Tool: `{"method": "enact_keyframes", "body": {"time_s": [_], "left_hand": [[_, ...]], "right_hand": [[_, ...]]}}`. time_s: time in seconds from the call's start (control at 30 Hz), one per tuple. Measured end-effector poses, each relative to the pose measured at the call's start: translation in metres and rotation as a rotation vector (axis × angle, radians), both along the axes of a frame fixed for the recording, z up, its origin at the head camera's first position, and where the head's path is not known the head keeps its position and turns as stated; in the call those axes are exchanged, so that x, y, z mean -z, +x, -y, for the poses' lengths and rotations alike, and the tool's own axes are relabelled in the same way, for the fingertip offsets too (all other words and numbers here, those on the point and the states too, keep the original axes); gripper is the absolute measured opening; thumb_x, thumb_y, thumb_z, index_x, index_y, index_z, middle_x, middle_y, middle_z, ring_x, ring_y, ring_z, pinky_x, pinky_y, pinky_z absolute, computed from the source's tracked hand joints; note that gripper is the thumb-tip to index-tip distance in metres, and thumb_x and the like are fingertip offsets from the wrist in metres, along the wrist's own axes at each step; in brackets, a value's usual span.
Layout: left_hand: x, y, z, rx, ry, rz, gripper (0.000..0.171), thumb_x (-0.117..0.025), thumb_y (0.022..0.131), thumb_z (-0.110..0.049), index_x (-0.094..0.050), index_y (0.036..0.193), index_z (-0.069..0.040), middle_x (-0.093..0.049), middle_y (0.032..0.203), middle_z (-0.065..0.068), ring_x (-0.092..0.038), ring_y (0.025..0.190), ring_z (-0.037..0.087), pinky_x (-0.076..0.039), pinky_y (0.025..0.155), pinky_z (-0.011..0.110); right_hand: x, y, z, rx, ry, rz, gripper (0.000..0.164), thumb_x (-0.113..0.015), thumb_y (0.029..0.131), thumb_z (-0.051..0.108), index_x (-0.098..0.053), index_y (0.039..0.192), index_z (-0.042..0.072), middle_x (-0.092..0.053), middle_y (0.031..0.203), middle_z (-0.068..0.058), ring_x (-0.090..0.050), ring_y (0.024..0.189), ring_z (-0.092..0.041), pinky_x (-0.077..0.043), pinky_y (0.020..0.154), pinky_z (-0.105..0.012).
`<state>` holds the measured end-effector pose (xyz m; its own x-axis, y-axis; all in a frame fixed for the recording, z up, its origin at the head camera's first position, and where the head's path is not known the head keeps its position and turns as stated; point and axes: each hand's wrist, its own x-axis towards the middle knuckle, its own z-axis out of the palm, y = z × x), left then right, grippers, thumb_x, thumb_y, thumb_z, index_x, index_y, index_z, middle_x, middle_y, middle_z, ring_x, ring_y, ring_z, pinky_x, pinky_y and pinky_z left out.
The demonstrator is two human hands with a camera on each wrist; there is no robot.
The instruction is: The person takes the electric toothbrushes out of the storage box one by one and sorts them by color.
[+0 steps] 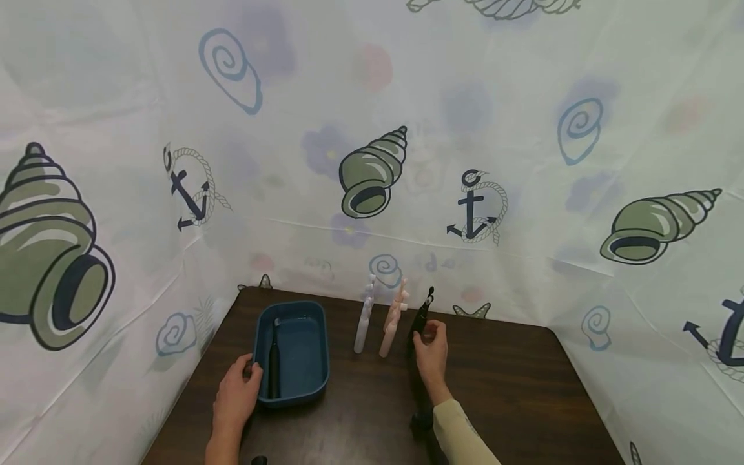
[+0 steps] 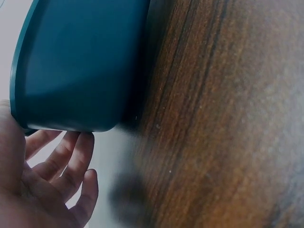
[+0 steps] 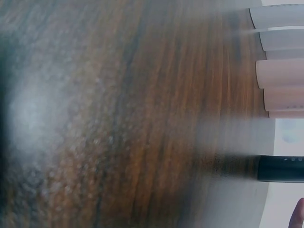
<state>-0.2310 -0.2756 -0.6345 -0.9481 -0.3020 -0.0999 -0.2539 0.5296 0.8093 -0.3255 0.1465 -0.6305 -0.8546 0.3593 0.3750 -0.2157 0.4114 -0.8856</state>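
A blue tray [image 1: 318, 374] sits at the left of the dark table, with a black electric toothbrush [image 1: 274, 361] lying lengthwise inside. My left hand [image 1: 235, 391] grips the tray's left side; in the left wrist view its fingertips touch the outer wall and the thumb is at the rim. Toward the back, my right hand [image 1: 431, 355] holds a black toothbrush [image 1: 420, 320], thumb and finger at its handle. That toothbrush stands upright, its lower end showing in the right wrist view. Most of the right hand is outside that view.
Left of the right hand stand several white toothbrushes [image 1: 363, 329] and several pink toothbrushes [image 1: 389, 329], lined up front to back. The dark wooden table [image 1: 506, 394] meets a patterned fabric curtain [image 1: 279, 161] at the back and sides.
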Motion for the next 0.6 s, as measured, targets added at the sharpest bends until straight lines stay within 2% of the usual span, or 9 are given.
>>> {"method": "enact_keyframes", "body": {"time_s": [0.17, 0.3, 0.47, 0.6], "left_hand": [[-0.0019, 0.0000, 0.0000, 0.015, -0.010, -0.004, 0.056, -0.043, 0.111, -0.043, -0.048, 0.159, -0.012, -0.064, 0.145, 0.019, -0.066, 0.124, 0.039, -0.049, 0.092, 0.067], [-0.0032, -0.0008, -0.0003, 0.028, -0.024, -0.013, 0.055, -0.045, 0.111, -0.041, -0.049, 0.158, -0.012, -0.064, 0.145, 0.019, -0.066, 0.123, 0.039, -0.050, 0.092, 0.067], [-0.0027, -0.0012, -0.0006, 0.029, -0.047, -0.016, 0.054, -0.045, 0.111, -0.040, -0.050, 0.156, -0.011, -0.064, 0.145, 0.019, -0.066, 0.123, 0.038, -0.049, 0.092, 0.068], [-0.0012, -0.0015, -0.0010, 0.026, -0.061, -0.016, 0.055, -0.045, 0.110, -0.039, -0.049, 0.157, -0.010, -0.064, 0.145, 0.020, -0.065, 0.123, 0.039, -0.048, 0.092, 0.068]], "right_hand": [[-0.0009, 0.0012, -0.0014, -0.006, -0.007, 0.011, 0.038, -0.077, 0.097, 0.005, -0.058, 0.130, 0.006, -0.066, 0.122, -0.017, -0.066, 0.106, -0.030, -0.054, 0.089, -0.033], [-0.0015, 0.0011, -0.0023, 0.002, -0.007, 0.009, 0.039, -0.077, 0.097, 0.005, -0.058, 0.132, 0.003, -0.066, 0.125, -0.018, -0.066, 0.107, -0.031, -0.053, 0.090, -0.032], [-0.0034, 0.0043, -0.0023, 0.026, 0.001, 0.010, 0.038, -0.078, 0.096, 0.006, -0.061, 0.131, 0.004, -0.068, 0.120, -0.016, -0.065, 0.098, -0.026, -0.052, 0.082, -0.026], [-0.0067, 0.0092, -0.0015, 0.030, 0.004, 0.022, 0.034, -0.078, 0.096, 0.008, -0.063, 0.126, 0.005, -0.068, 0.114, -0.014, -0.063, 0.091, -0.021, -0.052, 0.078, -0.026]]}}
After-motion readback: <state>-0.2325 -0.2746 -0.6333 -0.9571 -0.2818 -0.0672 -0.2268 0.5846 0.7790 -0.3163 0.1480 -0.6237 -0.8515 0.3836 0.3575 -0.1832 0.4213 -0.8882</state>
